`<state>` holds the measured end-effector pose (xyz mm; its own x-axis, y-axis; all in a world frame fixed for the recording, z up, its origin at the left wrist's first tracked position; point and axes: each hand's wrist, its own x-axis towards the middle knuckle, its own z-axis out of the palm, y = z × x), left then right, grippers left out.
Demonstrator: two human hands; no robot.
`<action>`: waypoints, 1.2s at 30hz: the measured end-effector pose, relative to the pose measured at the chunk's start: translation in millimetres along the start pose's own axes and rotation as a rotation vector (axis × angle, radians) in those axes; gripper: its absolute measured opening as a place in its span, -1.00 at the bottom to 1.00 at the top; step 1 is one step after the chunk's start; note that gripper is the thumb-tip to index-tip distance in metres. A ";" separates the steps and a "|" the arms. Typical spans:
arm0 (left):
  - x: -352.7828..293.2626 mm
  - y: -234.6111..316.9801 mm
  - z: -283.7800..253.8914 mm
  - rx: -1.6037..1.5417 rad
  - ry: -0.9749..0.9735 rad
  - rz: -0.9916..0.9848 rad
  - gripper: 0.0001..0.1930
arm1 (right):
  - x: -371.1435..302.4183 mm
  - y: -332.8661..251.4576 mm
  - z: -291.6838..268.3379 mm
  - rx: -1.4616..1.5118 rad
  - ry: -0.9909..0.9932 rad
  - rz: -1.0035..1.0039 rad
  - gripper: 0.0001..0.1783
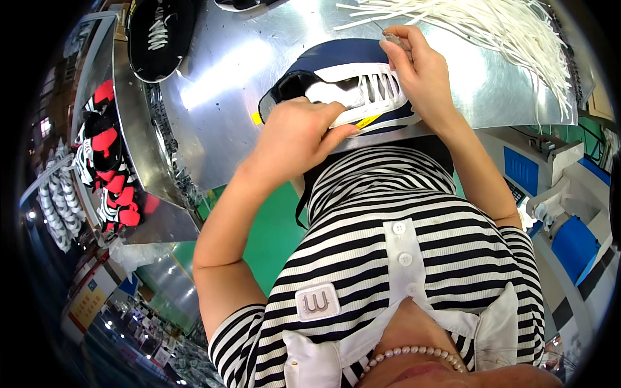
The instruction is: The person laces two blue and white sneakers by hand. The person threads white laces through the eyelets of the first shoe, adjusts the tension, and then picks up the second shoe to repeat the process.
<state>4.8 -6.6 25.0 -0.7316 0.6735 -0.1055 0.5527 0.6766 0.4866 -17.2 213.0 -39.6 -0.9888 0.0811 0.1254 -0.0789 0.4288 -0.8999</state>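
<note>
A navy and white sneaker (346,55) lies on its side on the metal table in front of me, its toe to the right. White lace rows (380,88) cross its opening, and a yellow tag (368,121) shows at its near side. My left hand (301,129) grips the shoe near the collar, thumb along the near side and fingers bent over the opening. Above the toe end, my right hand (422,70) is closed in a pinch on a thin needle-like tool (378,26). Its tip points up and left; the fingers hide most of its handle.
A pile of loose white laces (504,32) covers the table's far right. At the far left stands a black laced shoe (158,39), with part of another shoe (242,3) at the top edge. Red, black and white shoe parts (113,161) hang or stack beyond the table's left side.
</note>
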 end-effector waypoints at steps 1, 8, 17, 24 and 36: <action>-3.8 3.4 4.7 0.038 0.118 0.039 -0.67 | 0.2 0.1 -2.0 0.044 0.007 0.012 -0.71; -81.6 21.7 108.7 -0.836 0.927 -0.456 -0.51 | -12.6 -6.3 -4.9 0.372 -0.033 0.104 -0.72; -65.6 -15.8 11.5 -1.760 0.786 -0.178 -0.47 | 7.5 -47.1 19.6 0.400 -0.361 0.184 -0.76; -11.6 -124.5 -88.6 -0.241 1.074 -0.445 -0.62 | 39.7 -2.8 -5.9 -0.414 -0.019 -0.352 -0.72; 114.0 -348.7 -113.4 0.244 1.107 -0.465 -0.22 | 51.3 3.6 -17.3 -0.437 -0.289 -0.436 -0.84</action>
<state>-316.6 -199.5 -58.4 -0.7579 -0.1836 0.6260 0.1213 0.9032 0.4118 -66.1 234.3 -29.2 -0.8771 -0.3992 0.2672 -0.4797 0.6969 -0.5332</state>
